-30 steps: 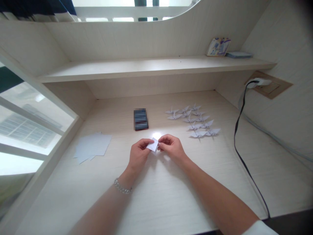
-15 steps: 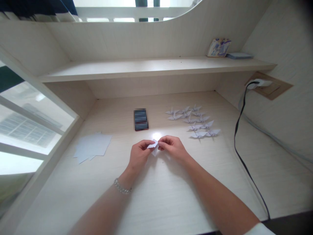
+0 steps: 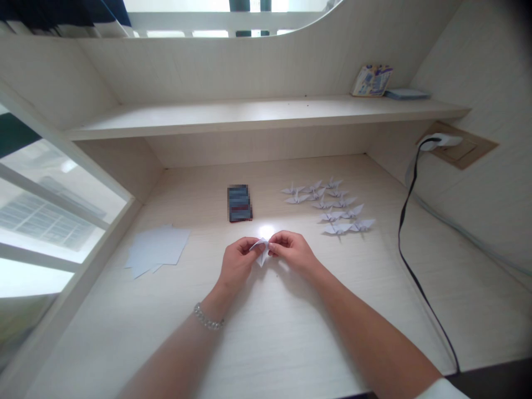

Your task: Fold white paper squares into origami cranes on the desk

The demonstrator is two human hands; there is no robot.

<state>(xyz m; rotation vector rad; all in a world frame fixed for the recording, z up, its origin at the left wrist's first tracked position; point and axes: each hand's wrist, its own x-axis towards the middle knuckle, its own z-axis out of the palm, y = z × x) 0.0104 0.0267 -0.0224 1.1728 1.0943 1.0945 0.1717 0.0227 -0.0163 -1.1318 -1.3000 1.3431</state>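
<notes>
Head-worn view, down onto desk (image 3: 291, 332)

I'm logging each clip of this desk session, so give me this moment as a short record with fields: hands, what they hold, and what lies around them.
left hand: left hand pinches the folded paper piece from its left side
right hand: right hand pinches the same piece from the right
grip: both closed on the paper, held just above the desk
right of hands: group of finished paper cranes
left of hands: loose stack of paper sheets
behind hands: phone, lying flat
far right: black cable running from a wall plug
</notes>
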